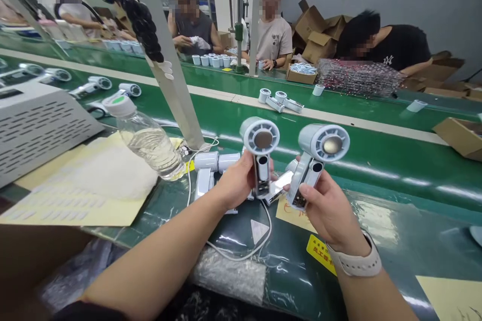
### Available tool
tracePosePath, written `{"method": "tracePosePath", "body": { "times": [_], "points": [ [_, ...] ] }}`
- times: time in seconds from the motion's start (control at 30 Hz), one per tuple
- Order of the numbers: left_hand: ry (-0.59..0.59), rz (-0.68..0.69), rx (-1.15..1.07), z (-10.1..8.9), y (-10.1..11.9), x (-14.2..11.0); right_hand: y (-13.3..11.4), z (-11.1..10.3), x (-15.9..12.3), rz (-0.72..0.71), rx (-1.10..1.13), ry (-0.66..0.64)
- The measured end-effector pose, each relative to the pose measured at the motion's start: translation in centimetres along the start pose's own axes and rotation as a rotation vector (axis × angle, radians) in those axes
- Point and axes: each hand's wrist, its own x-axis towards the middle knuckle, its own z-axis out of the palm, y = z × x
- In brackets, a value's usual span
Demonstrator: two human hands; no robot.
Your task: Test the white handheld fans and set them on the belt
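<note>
Currently looks like a side-by-side hold: left hand point(237, 181) grips one pale-blue fan unit point(263, 139) by its handle, right hand point(333, 210) grips a second unit point(332, 145) likewise, heads up and apart. Any shift from here calls for steady grips, since both handles look open-fronted with innards exposed. Heads have ribbed rings around plain round centres, the right one shinier; loose housings point(206, 161) lie on the bench point(288, 278) beyond the left forearm.
</note>
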Motion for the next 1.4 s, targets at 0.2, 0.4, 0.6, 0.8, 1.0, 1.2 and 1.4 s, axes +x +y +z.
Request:
{"method": "tracePosePath", "body": {
  "times": [0.2,0.4,0.6,0.8,1.0,1.2,1.4],
  "points": [
    [-0.179,-0.039,-0.070,0.8,0.3,-1.0,0.1,0.5,-0.2,0.037,0.059,0.045],
    [-0.214,0.016,-0.069,0.9,0.6,-1.1,0.2,1.1,-1.0,-0.027,-0.001,-0.039],
    [-0.180,0.022,-0.012,0.9,1.0,-0.9,0.7,1.1,-0.6,0.013,-0.003,-0.003],
    [-0.106,-0.007,-0.014,0.9,0.7,-0.7,0.8,1.4,-0.5,0.006,0.042,-0.021],
    [-0.153,0.004,-0.034,1.0,0.8,-1.0,1.2,1.3,-0.7,-0.001,-0.010,-0.057],
    [-0.011,-0.015,-0.006,0.9,0.4,-0.3,1.5,1.4,-0.6,0.011,-0.011,-0.008],
    [-0.044,-0.004,-0.018,0.5,0.6,-0.2,0.7,1.9,-1.1,0.007,0.009,-0.066]
  ]
}}
